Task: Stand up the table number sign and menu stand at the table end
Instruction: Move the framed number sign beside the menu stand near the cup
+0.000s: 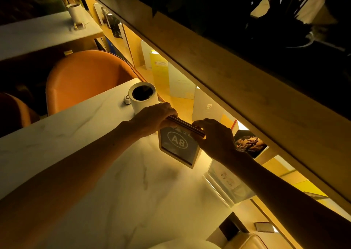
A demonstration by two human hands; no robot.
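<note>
I have the table number sign [178, 148] between my two hands at the far end of the table [95, 163], close to the lit shelf of books [190, 104] that runs along that end. My left hand [153, 119] is closed over the left end of its top edge and my right hand [214, 136] over the right end, fingers curled down the far side, so both are grasping the same frame. The face marked A8 looks back at me and seems near upright, leaning a little. I cannot see whether its base is flat on the table.

What matters for the next move is the line of that top edge: it runs from my left hand, near the white cup [143, 98], away to the lower right, roughly along the shelf. The sign sits straight ahead of me, and neither hand is clearly nearer.

The clear menu stand [226, 184] is just beyond the sign's right corner, under my right forearm, so I judge the right hand is the one to reach it. It looks tilted towards the shelf, though the glare makes that hard to tell.
</note>
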